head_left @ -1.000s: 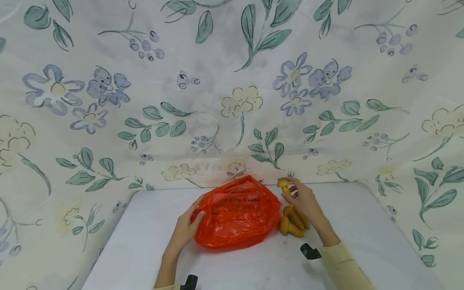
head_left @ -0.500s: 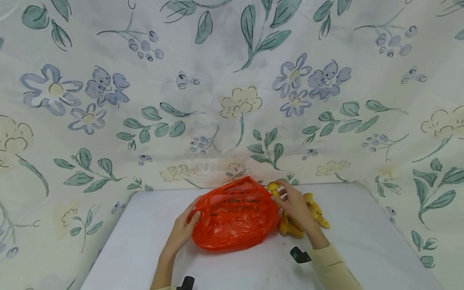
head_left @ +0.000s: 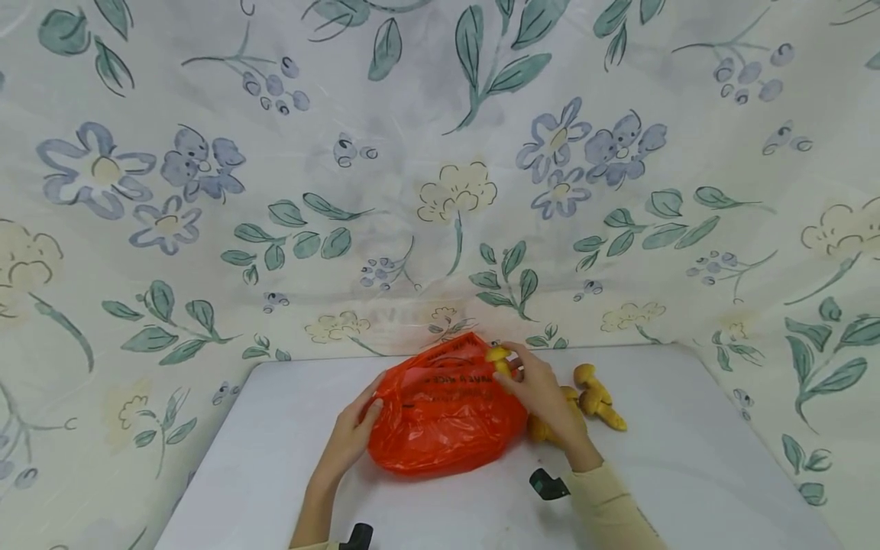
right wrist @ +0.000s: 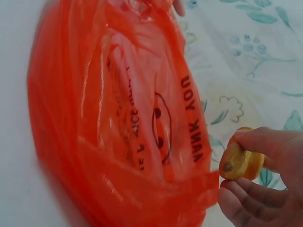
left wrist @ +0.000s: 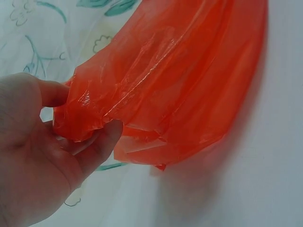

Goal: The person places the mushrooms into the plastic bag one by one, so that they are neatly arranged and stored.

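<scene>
A red plastic bag [head_left: 443, 428] with dark print stands puffed up on the white table. My left hand [head_left: 354, 431] grips its left side; in the left wrist view the thumb and fingers of that hand [left wrist: 35, 146] pinch the crumpled film of the bag [left wrist: 180, 80]. Between the thumb and fingers of my right hand [head_left: 543, 389] is a yellow-brown mushroom [head_left: 498, 356], cap upward, overlapping the bag's upper right edge. In the right wrist view this mushroom [right wrist: 240, 163] is right at the rim of the bag [right wrist: 90, 123]. Whatever lies inside the bag is hidden.
More mushrooms [head_left: 596, 399] lie on the table [head_left: 687, 443] right of the bag, several partly behind my right wrist. A floral cloth [head_left: 440, 137] hangs behind the table and along both sides. Dark camera mounts [head_left: 548, 484] stick out by the wrists.
My right hand has moved left with the mushroom, from beside the bag to over its right edge. This uncovers more mushrooms on the right. The left hand stays on the bag.
</scene>
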Available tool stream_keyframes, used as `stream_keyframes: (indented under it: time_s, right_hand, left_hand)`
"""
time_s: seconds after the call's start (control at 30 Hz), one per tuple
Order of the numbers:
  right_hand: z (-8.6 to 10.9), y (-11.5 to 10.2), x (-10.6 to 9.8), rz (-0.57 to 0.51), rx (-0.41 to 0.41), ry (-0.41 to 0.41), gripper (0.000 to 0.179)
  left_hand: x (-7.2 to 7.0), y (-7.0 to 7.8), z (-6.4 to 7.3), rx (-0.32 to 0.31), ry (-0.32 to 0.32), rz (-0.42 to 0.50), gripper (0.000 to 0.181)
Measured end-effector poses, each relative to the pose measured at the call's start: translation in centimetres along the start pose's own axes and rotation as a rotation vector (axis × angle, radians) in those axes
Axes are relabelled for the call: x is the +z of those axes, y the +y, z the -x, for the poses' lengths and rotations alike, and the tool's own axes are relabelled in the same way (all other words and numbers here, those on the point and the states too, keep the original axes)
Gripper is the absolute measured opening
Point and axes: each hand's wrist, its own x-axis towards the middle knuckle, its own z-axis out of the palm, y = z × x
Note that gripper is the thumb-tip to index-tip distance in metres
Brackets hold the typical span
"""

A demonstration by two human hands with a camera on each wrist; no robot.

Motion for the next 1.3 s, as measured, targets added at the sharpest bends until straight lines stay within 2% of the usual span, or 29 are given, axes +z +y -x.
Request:
stream_keyframes:
  time_s: [0.23, 0.53, 0.8, 1.13, 1.3]
  right_hand:
    - [-0.3, -1.2, 0.7, 0.013, -0.063, 0.049, 0.057]
    - [-0.3, -2.2, 3.2, 0.011, -0.101, -0.010, 0.056]
    - [-0.3, -2.3, 5.3, -0.031, -0.056, -0.089, 0.058]
    - [-0.5, -2.5, 7.5, -0.052, -0.052, -0.138, 0.054]
    - [-0.5, -2.7, 8.6, -0.067, -0.020, -0.163, 0.054]
  left_hand:
    - [0.2, 0.2, -0.1, 0.003, 0.007, -0.007, 0.050]
    - [0.3, 0.3, -0.3, -0.005, -0.002, -0.001, 0.051]
    - [0.3, 0.1, -0.3, 0.005, -0.001, 0.000, 0.050]
    - [0.3, 0.0, -0.3, 0.024, -0.004, -0.009, 0.051]
    - [0.3, 0.0, -0.3, 0.028, -0.008, -0.013, 0.052]
